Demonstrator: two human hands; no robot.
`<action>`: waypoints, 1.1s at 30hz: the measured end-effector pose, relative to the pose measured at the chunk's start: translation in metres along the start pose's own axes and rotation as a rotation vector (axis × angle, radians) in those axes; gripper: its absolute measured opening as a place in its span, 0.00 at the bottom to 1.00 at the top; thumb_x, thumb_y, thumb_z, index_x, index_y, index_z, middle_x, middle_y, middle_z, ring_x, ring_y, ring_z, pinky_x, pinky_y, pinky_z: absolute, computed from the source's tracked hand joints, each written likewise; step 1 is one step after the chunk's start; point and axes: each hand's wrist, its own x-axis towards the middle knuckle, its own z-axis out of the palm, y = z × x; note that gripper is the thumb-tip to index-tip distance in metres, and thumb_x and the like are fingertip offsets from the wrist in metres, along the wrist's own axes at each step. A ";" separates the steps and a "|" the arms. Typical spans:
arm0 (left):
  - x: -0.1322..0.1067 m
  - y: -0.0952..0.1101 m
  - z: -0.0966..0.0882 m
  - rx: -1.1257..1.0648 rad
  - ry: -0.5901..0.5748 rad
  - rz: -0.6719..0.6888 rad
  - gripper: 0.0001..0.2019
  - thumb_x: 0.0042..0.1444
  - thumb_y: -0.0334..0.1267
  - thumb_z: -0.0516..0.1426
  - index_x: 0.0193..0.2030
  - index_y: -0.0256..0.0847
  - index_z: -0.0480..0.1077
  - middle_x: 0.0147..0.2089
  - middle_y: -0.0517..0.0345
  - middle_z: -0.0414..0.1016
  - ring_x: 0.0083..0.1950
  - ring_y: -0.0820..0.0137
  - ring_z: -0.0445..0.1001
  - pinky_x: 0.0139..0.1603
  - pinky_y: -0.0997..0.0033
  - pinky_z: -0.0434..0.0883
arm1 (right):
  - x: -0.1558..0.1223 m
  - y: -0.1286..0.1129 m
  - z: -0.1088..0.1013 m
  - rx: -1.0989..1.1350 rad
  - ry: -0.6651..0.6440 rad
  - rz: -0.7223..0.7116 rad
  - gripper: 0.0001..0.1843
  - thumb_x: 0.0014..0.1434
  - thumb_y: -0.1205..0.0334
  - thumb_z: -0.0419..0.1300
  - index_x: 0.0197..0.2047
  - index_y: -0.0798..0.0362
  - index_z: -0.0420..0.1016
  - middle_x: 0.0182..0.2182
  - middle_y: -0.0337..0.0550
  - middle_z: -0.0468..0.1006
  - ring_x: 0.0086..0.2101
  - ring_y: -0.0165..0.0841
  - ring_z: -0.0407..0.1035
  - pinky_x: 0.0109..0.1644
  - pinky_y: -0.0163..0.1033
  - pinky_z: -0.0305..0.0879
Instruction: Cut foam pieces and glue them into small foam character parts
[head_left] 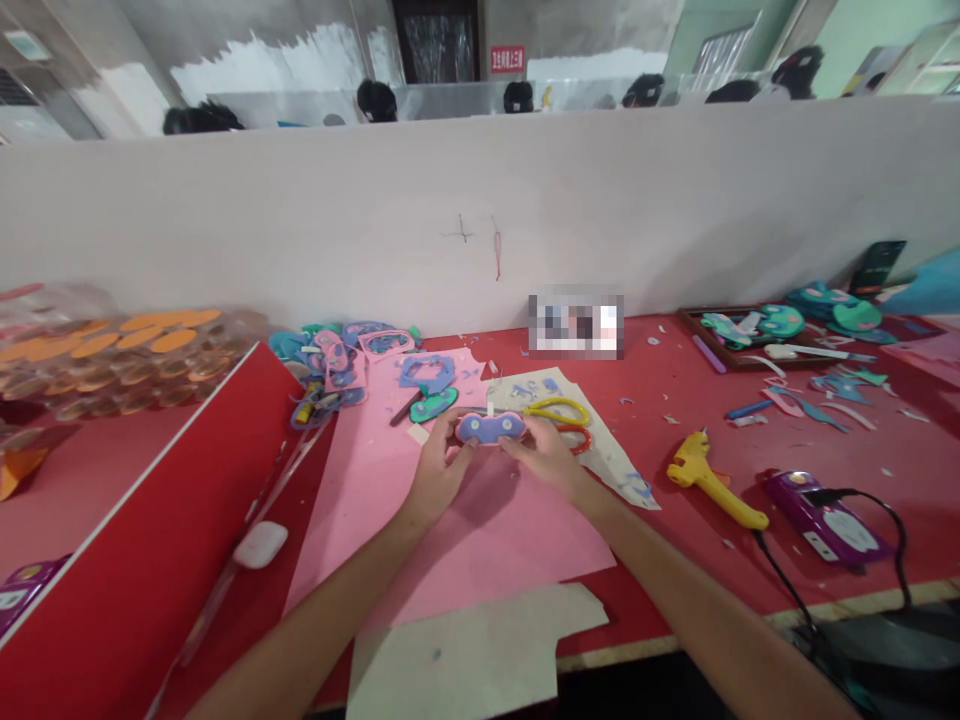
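Note:
Both my hands hold one small foam piece [491, 427], blue-purple with a pink edge and two white eye spots, just above a pink foam sheet [450, 530]. My left hand [439, 465] pinches its left end with fingers closed. My right hand [546, 452] grips its right end the same way. Yellow and red scissors [562, 415] lie right behind my right hand on a beige paper sheet [607, 450]. A blue foam cut-out [426, 372] and a green one [433, 403] rest just beyond the piece.
A yellow glue gun [712, 480] and a purple device with a cable [825, 520] lie right on the red table [697, 380]. A tray of green foam shapes [757, 330] sits far right. A foam pile [337, 370], a white case [260, 545], a red divider [150, 540] and bagged orange pieces [112, 360] are left.

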 end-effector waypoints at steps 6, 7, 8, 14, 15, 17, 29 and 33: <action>-0.001 0.006 0.001 0.034 -0.010 -0.048 0.20 0.62 0.45 0.60 0.59 0.43 0.68 0.58 0.49 0.74 0.57 0.60 0.74 0.53 0.65 0.73 | 0.001 -0.002 -0.001 -0.067 0.009 -0.047 0.13 0.61 0.53 0.63 0.45 0.51 0.78 0.39 0.45 0.82 0.39 0.40 0.75 0.42 0.42 0.70; -0.001 0.006 0.001 0.035 -0.012 -0.061 0.20 0.62 0.45 0.60 0.59 0.43 0.68 0.59 0.49 0.74 0.57 0.60 0.74 0.51 0.66 0.73 | 0.001 -0.003 -0.001 -0.087 0.013 -0.059 0.12 0.61 0.53 0.63 0.44 0.51 0.78 0.38 0.44 0.82 0.38 0.39 0.75 0.42 0.42 0.70; -0.002 0.006 0.001 0.033 -0.014 -0.074 0.20 0.62 0.46 0.60 0.59 0.44 0.68 0.59 0.49 0.74 0.57 0.61 0.74 0.50 0.67 0.74 | 0.001 -0.003 -0.001 -0.104 0.013 -0.066 0.12 0.61 0.53 0.63 0.42 0.52 0.78 0.37 0.44 0.82 0.37 0.39 0.75 0.42 0.42 0.69; -0.001 -0.001 0.000 0.021 -0.026 -0.087 0.21 0.62 0.45 0.61 0.61 0.45 0.66 0.58 0.51 0.73 0.55 0.63 0.73 0.50 0.68 0.73 | 0.000 -0.005 -0.002 -0.127 0.003 -0.066 0.10 0.60 0.55 0.64 0.39 0.52 0.77 0.33 0.42 0.81 0.34 0.38 0.73 0.39 0.40 0.67; -0.001 -0.002 0.000 0.022 -0.024 -0.087 0.22 0.62 0.44 0.61 0.61 0.45 0.66 0.57 0.51 0.73 0.55 0.63 0.74 0.50 0.68 0.73 | 0.000 -0.005 -0.002 -0.127 0.004 -0.067 0.10 0.60 0.55 0.64 0.39 0.52 0.77 0.33 0.42 0.80 0.34 0.38 0.73 0.39 0.40 0.67; -0.001 -0.003 0.000 0.026 -0.014 -0.082 0.22 0.61 0.43 0.61 0.60 0.45 0.66 0.57 0.51 0.73 0.54 0.63 0.74 0.50 0.68 0.73 | 0.000 -0.004 -0.002 -0.126 0.007 -0.061 0.10 0.59 0.55 0.64 0.38 0.53 0.76 0.33 0.42 0.80 0.33 0.37 0.73 0.39 0.40 0.67; -0.001 -0.001 0.003 0.024 0.013 -0.114 0.26 0.55 0.37 0.63 0.61 0.46 0.67 0.59 0.51 0.75 0.56 0.60 0.75 0.49 0.66 0.75 | -0.002 -0.007 0.000 -0.130 0.021 -0.069 0.08 0.58 0.56 0.65 0.39 0.50 0.78 0.32 0.40 0.80 0.33 0.37 0.73 0.38 0.41 0.68; -0.002 -0.001 0.003 0.011 0.000 -0.128 0.27 0.55 0.38 0.63 0.62 0.46 0.66 0.56 0.51 0.75 0.54 0.61 0.76 0.50 0.64 0.75 | -0.004 -0.012 0.000 -0.074 -0.011 -0.039 0.08 0.58 0.58 0.65 0.41 0.51 0.78 0.35 0.41 0.81 0.35 0.37 0.74 0.38 0.40 0.69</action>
